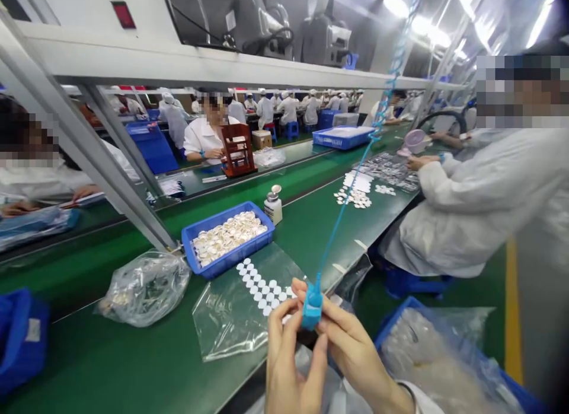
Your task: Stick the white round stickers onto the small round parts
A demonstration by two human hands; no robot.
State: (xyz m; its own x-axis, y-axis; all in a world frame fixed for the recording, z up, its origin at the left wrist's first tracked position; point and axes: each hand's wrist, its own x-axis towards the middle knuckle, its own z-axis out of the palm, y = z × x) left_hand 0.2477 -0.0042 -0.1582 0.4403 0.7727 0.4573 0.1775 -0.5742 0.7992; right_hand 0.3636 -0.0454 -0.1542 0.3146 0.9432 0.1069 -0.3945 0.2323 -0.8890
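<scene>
Blue wrist strap point(312, 307), green table point(133, 354)

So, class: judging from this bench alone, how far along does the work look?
Done: rows of small white discs lie set out on a clear plastic sheet. In hand: both the left hand and the right hand pinch a blue clip on a coiled blue cord. Left: the blue tray is full of round pieces, and a bag holds more.
</scene>
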